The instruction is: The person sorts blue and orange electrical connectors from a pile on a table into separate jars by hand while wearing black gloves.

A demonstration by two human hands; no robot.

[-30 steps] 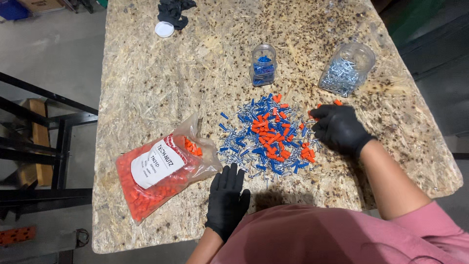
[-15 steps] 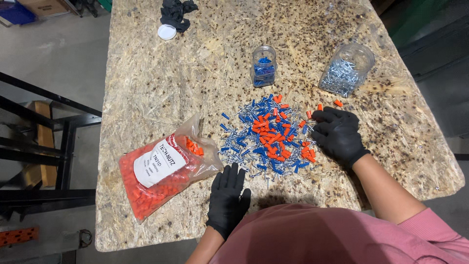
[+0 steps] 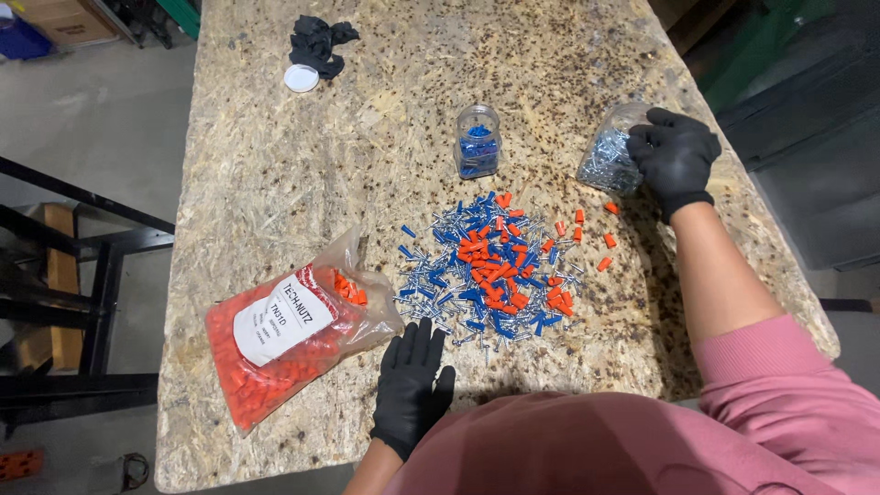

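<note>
A mixed pile of blue, orange and silver small parts [image 3: 490, 266] lies in the middle of the wooden board table [image 3: 275, 165]. My left hand [image 3: 410, 385], in a black glove, rests flat on the table just below the pile, fingers spread. My right hand [image 3: 674, 156], also gloved, reaches to the far right and touches the rim of a tilted clear jar of silver parts [image 3: 605, 160]; whether it grips the jar is unclear. A small clear jar with blue parts [image 3: 478, 140] stands upright behind the pile. An open plastic bag of orange parts [image 3: 284, 344] lies at the left.
A crumpled black glove [image 3: 318, 44] and a white round lid [image 3: 301, 78] lie at the far left end of the table. A few loose orange parts [image 3: 596, 238] are scattered right of the pile. A dark metal frame [image 3: 82, 247] stands on the floor left of the table.
My right hand has left the right side of the pile and moved up and away to the jar of silver parts. My left hand has stayed flat in place.
</note>
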